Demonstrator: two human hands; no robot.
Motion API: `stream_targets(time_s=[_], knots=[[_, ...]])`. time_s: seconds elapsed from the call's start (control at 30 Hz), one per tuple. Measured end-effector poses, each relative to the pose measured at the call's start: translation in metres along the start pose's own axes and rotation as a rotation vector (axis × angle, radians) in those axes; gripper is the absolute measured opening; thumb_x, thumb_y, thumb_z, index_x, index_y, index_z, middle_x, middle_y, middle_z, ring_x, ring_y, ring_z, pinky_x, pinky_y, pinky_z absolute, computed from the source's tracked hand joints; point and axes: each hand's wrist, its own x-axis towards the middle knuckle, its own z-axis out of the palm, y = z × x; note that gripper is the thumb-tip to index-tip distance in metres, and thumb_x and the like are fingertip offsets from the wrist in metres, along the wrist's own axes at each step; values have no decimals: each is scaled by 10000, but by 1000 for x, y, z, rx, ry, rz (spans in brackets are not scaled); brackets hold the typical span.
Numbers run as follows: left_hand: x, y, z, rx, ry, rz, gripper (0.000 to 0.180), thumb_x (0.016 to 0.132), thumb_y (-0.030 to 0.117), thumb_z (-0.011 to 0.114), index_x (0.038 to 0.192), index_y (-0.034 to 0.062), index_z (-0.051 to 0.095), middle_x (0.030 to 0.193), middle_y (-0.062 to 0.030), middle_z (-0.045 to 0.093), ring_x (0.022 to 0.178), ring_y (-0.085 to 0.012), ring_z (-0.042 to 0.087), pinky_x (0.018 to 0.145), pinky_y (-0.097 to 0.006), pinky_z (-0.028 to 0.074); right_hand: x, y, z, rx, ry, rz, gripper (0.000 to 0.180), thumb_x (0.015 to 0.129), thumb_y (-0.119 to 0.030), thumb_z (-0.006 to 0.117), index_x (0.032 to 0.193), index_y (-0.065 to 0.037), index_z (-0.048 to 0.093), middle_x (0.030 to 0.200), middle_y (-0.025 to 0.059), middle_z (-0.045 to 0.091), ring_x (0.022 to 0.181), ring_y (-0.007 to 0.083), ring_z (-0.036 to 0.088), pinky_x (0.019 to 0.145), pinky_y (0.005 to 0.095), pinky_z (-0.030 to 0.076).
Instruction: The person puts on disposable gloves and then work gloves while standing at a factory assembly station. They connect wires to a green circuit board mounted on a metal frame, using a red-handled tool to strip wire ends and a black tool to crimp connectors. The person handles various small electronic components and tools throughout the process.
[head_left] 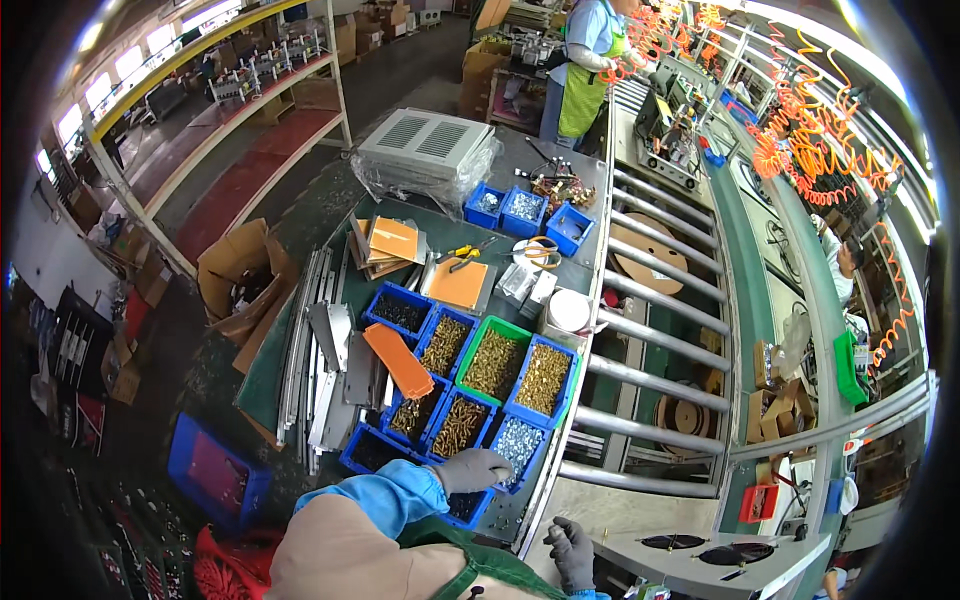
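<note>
My left hand [474, 470], in a grey glove, is over the near blue bin of dark small parts [466, 507]. Its fingers are drawn together, and I cannot make out what they hold, if anything. Just beyond its fingertips is a blue bin of silver screws [518, 443]. Lower right, my right hand [571, 553], also gloved, has its fingers curled in beside a grey metal panel with round fan openings [705, 552]; what it holds is hidden. Beyond my left hand stand bins of brass-coloured screws [459, 424], and a green bin [495, 361] holds similar ones.
An orange strip [398, 362] lies across the bins, with long metal strips [318, 345] to their left. A roller conveyor [655, 370] runs along the right. Scissors [541, 252] and a wrapped grey vented panel [424, 140] sit farther back. A person in a green apron [582, 95] stands beyond.
</note>
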Motion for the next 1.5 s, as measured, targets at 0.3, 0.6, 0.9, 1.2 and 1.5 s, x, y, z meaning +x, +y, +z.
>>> stream_targets(time_s=[0.3, 0.6, 0.9, 1.2, 1.5], knots=[[30, -13, -42, -63, 195, 121, 280, 873, 266, 546, 1035, 65, 657, 1009, -170, 658, 948, -301, 630, 840, -381, 487, 56, 49, 9, -135, -111, 56, 404, 877, -275, 647, 1163, -8, 547, 714, 41, 582, 567, 85, 509, 504, 244, 434], [41, -71, -211, -321, 1023, -119, 248, 840, 185, 613, 1025, 28, 664, 1039, -140, 663, 965, -241, 627, 862, -333, 483, 80, 58, 13, -388, -131, 90, 349, 869, -224, 623, 1127, 9, 590, 739, 71, 627, 598, 109, 560, 530, 271, 463], [5, -162, -241, 11, 780, -591, 370, 767, 274, 655, 1063, 52, 663, 1073, -209, 637, 1046, -328, 595, 917, -387, 463, 77, 42, 20, -512, -125, 93, 386, 840, -310, 603, 1110, -35, 619, 939, 189, 678, 887, 290, 667, 787, 375, 514], [8, -151, -189, 328, 1089, -526, 404, 769, 238, 678, 1120, 49, 613, 1180, -168, 566, 1124, -323, 503, 993, -424, 386, 66, 71, 13, -564, -86, 82, 436, 864, -340, 628, 1134, 2, 594, 837, 129, 677, 706, 170, 646, 657, 298, 510], [77, 9, -65, 210, 567, 193, 364, 770, 149, 682, 1113, 57, 598, 1153, -123, 582, 1097, -318, 532, 952, -396, 427, -18, 97, 7, -309, 191, 54, 394, 877, -296, 602, 1131, 5, 604, 841, 117, 682, 661, 148, 635, 639, 311, 521]])
